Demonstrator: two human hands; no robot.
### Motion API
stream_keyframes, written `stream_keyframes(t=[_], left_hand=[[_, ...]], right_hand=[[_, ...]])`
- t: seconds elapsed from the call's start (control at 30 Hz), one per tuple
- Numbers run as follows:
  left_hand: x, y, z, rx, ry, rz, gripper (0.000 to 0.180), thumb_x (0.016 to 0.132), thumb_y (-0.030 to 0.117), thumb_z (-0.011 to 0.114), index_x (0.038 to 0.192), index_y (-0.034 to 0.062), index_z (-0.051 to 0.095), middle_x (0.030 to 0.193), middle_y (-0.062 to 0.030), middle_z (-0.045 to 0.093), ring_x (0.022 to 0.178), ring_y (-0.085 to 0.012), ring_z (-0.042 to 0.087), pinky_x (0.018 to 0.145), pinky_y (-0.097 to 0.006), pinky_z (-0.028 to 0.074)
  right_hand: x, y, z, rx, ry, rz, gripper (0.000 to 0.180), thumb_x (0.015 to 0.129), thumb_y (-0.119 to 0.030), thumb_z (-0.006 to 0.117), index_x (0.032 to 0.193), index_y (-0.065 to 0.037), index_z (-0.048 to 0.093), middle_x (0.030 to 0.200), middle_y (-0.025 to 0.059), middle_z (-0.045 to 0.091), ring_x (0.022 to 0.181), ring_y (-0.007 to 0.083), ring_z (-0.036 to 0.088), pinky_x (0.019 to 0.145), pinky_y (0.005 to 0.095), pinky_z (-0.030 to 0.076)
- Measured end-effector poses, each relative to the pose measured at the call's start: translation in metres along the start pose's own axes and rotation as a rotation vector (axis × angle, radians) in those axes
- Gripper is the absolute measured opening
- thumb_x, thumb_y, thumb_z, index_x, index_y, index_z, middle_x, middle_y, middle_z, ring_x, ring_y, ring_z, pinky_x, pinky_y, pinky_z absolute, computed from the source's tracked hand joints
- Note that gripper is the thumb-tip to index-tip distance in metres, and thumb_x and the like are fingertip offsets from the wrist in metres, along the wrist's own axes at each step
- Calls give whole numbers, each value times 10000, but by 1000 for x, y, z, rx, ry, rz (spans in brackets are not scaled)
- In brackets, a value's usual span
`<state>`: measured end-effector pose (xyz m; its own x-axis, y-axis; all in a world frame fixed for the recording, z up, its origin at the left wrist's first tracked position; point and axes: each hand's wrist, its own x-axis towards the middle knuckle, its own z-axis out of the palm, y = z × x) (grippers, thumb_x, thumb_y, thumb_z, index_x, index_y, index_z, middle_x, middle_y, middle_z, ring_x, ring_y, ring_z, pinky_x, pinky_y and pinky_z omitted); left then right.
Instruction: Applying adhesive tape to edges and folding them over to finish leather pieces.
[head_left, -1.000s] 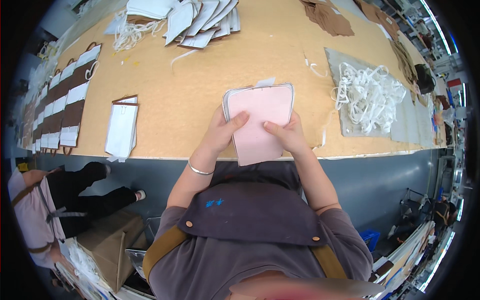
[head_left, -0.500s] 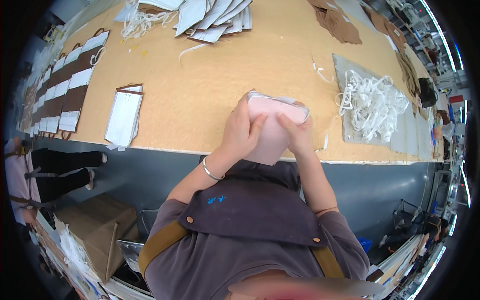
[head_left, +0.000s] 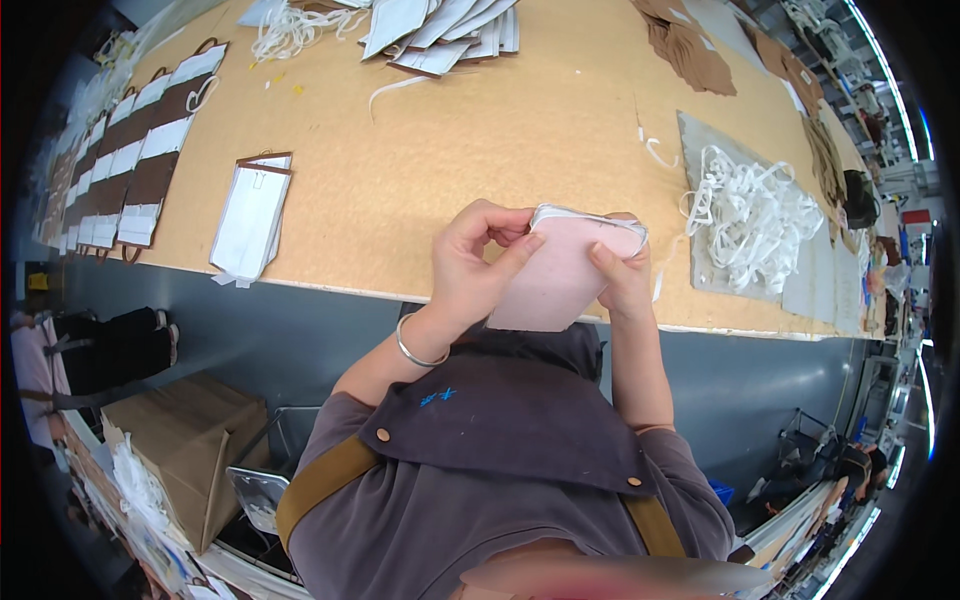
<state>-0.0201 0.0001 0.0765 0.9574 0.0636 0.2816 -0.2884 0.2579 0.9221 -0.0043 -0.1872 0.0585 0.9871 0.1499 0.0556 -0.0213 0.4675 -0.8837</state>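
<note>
A pale pink, flat piece like a small fabric pouch with rounded white upper edges is held up in front of me at the table's front edge. My right hand grips its right side, thumb pressed on the pink face and fingers hidden behind. At its upper left corner my left hand pinches the edge, thumb against the face and index finger bent; a bracelet is on that wrist. What lies behind the pink layer is mostly hidden. Farther left, a stack of white panels with brown edging lies on the table.
A heap of white straps rests on a grey sheet at the right. White panels are piled at the back, and brown-and-white pieces line the left. Brown fabric lies back right. A large brown box stands behind me.
The pink piece has moved slightly right and tilted. My left hand has shifted from gripping its side to pinching its upper left corner. A person at the left has changed stance.
</note>
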Motion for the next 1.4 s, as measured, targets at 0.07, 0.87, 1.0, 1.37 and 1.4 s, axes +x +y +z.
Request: stream_keyframes(t=[0.07, 0.87, 1.0, 1.37, 1.4], left_hand=[[-6, 3, 6, 495, 86, 334, 202, 760, -25, 664, 956, -32, 614, 848, -83, 602, 729, -129, 559, 672, -231, 451], [3, 18, -20, 11, -300, -19, 294, 708, -36, 692, 976, 20, 584, 800, -82, 584, 646, -150, 540, 551, -256, 435], [7, 13, -27, -45, -411, 4, 298, 701, -23, 697, 974, 27, 590, 818, -74, 586, 656, -132, 536, 556, -251, 431], [19, 29, -25, 601, -614, 402, 256, 767, 43, 614, 1022, 34, 609, 764, -48, 584, 642, -148, 530, 556, -259, 412], [18, 27, -24, 601, -614, 402, 256, 767, 43, 614, 1022, 34, 609, 764, -48, 584, 642, -148, 530, 556, -259, 412]], right_hand=[[-2, 1, -1, -44, 15, -35, 283, 747, -49, 689, 979, -39, 526, 907, 80, 625, 813, 130, 591, 711, 283, 493], [-8, -5, -3, 11, -122, 11, 266, 728, -38, 701, 954, -18, 562, 869, 87, 640, 792, 134, 606, 682, 275, 492], [-10, -6, -1, -34, -143, -18, 273, 719, -29, 710, 951, -23, 568, 867, 76, 638, 785, 125, 602, 677, 267, 488], [-10, -10, -8, -131, -184, 33, 266, 726, -26, 702, 958, -19, 572, 871, 69, 642, 796, 120, 603, 685, 267, 492], [-10, -9, -7, -150, -150, 48, 264, 732, -30, 697, 963, -18, 569, 871, 72, 643, 796, 122, 604, 686, 269, 494]])
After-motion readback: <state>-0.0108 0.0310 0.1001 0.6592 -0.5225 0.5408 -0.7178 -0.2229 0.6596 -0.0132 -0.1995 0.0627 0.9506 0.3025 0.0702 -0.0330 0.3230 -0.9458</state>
